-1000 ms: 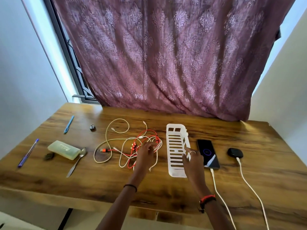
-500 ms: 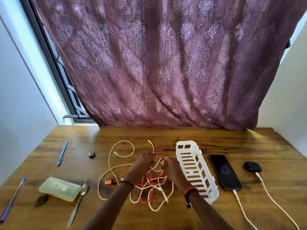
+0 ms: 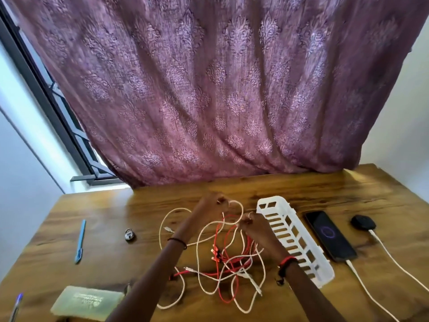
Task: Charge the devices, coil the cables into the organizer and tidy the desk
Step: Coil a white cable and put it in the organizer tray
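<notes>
Wooden tabletop (image 3: pixel 301 189) by a purple curtain (image 3: pixel 209 89), tangled white and red cables (image 3: pixel 222 263) in the middle, left hand (image 3: pixel 210 206) and right hand (image 3: pixel 253 228) each pinching the cables and holding a loop up, white organizer (image 3: pixel 274 201) just right of them, phone (image 3: pixel 329 235) and small black case (image 3: pixel 362 222) plugged in beyond.

A thin dark band (image 3: pixel 177 241) circles the left wrist, a red-and-black bracelet (image 3: pixel 286 263) the right, behind fingers (image 3: pixel 246 221) wearing one ring (image 3: pixel 250 214).
</notes>
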